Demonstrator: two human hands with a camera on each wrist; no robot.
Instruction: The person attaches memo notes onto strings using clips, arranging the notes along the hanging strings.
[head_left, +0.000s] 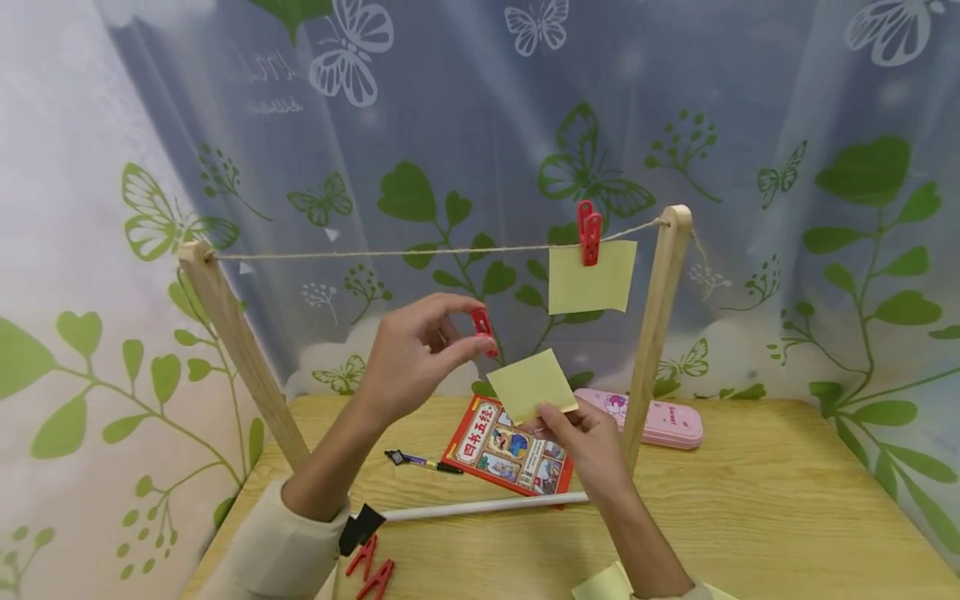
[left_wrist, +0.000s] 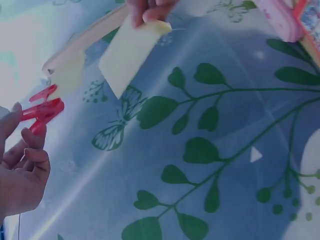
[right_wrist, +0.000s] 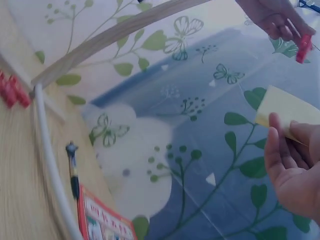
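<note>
Square note (head_left: 531,383) — pale yellow, tilted; pinched clothespin (head_left: 482,323) — bright red.

Pale sheen streaks the curtain (head_left: 465,108) in the bright head view, while the wrist views look dimmer and softer

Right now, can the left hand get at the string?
Likely yes: the left hand, pinching a red clip, appears below the string in the head view, with nothing visible between them; depth is hard to judge.
</note>
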